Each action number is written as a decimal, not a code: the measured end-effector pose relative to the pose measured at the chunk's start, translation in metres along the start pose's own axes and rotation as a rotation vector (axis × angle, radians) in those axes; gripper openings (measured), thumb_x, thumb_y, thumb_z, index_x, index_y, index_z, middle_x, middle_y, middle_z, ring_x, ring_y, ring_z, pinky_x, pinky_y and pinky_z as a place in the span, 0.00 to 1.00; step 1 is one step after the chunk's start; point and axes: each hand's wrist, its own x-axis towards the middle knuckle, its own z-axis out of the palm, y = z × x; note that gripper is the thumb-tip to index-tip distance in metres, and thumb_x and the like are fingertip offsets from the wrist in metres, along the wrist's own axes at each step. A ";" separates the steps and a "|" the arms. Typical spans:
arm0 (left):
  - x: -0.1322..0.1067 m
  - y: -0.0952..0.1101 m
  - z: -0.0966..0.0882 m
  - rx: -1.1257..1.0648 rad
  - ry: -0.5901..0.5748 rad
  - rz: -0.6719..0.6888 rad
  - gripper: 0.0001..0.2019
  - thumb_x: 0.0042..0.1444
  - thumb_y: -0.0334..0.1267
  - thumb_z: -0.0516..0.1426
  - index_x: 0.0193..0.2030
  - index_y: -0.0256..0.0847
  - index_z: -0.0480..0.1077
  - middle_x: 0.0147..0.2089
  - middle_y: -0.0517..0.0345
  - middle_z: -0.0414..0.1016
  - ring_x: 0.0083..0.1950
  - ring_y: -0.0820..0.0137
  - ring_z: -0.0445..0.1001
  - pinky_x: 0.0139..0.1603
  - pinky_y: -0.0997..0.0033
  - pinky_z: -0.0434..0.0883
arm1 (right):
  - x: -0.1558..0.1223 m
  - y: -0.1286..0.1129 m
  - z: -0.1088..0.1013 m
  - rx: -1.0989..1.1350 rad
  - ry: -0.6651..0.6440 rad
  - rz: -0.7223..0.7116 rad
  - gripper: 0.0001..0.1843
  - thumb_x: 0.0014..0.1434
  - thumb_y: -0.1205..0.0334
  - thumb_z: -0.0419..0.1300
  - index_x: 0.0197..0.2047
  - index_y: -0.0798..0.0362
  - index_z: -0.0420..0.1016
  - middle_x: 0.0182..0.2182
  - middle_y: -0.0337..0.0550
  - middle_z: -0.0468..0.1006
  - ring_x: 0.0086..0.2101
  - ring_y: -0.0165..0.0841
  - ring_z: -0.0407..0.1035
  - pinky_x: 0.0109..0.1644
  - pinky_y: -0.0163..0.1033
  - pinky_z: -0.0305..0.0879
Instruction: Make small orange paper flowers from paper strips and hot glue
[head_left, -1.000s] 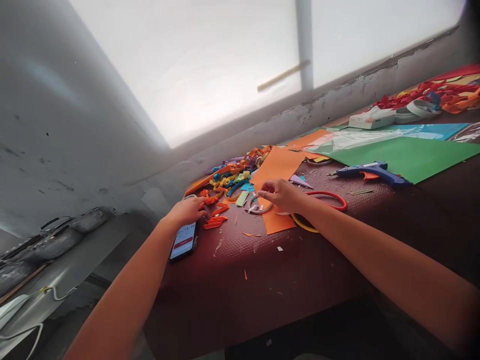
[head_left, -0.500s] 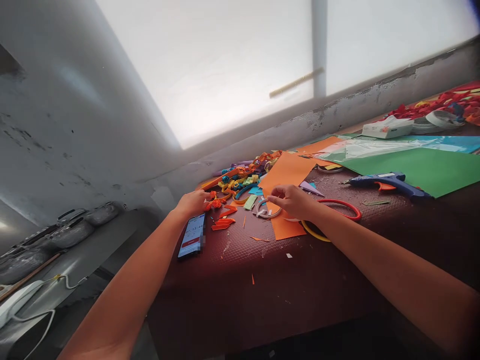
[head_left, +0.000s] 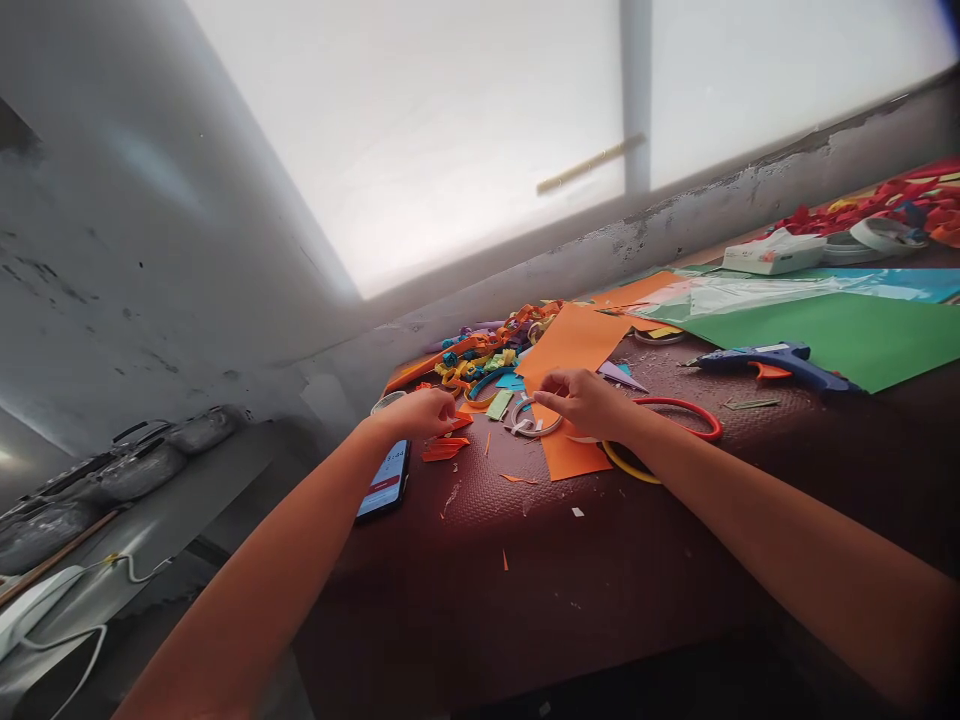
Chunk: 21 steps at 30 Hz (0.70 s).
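My left hand (head_left: 420, 413) hovers over folded orange paper bits (head_left: 444, 447) near the table's left end, fingers curled in a pinch on a small orange piece. A phone (head_left: 386, 481) with a lit screen lies just under my left wrist. My right hand (head_left: 589, 401) rests on an orange paper sheet (head_left: 574, 350), its fingers pinched at a small pale tape ring (head_left: 534, 420). Red and yellow hoops (head_left: 679, 425) lie under my right wrist. A heap of coloured paper strips (head_left: 480, 355) sits beyond both hands.
A blue glue gun (head_left: 765, 362) lies to the right on the dark red table (head_left: 570, 560). Green paper (head_left: 832, 330), clear plastic and more paper scraps lie at the back right. A window wall runs behind. The table's left edge drops to a lower shelf with bags and cables.
My left hand has moved right, off the phone's top toward the orange bits and my right hand. My right hand has stayed on the orange sheet.
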 end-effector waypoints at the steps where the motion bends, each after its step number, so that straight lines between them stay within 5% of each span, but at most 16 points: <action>1: 0.001 -0.001 0.001 0.005 -0.013 -0.003 0.10 0.53 0.48 0.61 0.32 0.44 0.76 0.33 0.58 0.80 0.34 0.66 0.76 0.30 0.71 0.66 | 0.000 0.001 0.000 0.000 -0.001 -0.003 0.17 0.63 0.49 0.56 0.35 0.54 0.76 0.30 0.41 0.77 0.30 0.31 0.66 0.34 0.36 0.56; 4: 0.001 -0.002 0.003 0.016 -0.005 -0.017 0.11 0.55 0.47 0.59 0.29 0.44 0.75 0.32 0.56 0.80 0.34 0.65 0.76 0.31 0.70 0.66 | 0.002 0.003 0.001 0.005 -0.003 -0.016 0.18 0.63 0.48 0.56 0.35 0.54 0.76 0.31 0.41 0.78 0.31 0.32 0.67 0.35 0.36 0.57; 10: -0.012 0.003 -0.006 -0.005 0.088 -0.003 0.15 0.58 0.50 0.55 0.39 0.42 0.76 0.46 0.51 0.79 0.46 0.61 0.76 0.42 0.69 0.70 | 0.002 0.006 0.001 0.006 -0.001 -0.037 0.17 0.63 0.48 0.57 0.35 0.54 0.76 0.31 0.41 0.78 0.31 0.32 0.67 0.35 0.36 0.57; 15: -0.028 0.008 -0.012 -0.056 -0.052 0.045 0.12 0.55 0.49 0.58 0.32 0.44 0.76 0.36 0.59 0.79 0.35 0.68 0.75 0.32 0.72 0.68 | 0.003 0.006 0.002 -0.013 0.000 -0.026 0.18 0.64 0.48 0.57 0.36 0.54 0.76 0.31 0.42 0.79 0.32 0.32 0.69 0.35 0.36 0.58; 21: -0.029 0.013 -0.004 0.017 -0.001 -0.014 0.17 0.57 0.52 0.56 0.26 0.44 0.73 0.28 0.56 0.76 0.30 0.67 0.72 0.29 0.69 0.65 | -0.008 -0.016 -0.016 -0.116 -0.013 -0.025 0.17 0.66 0.51 0.54 0.42 0.55 0.76 0.39 0.48 0.81 0.38 0.37 0.73 0.40 0.38 0.62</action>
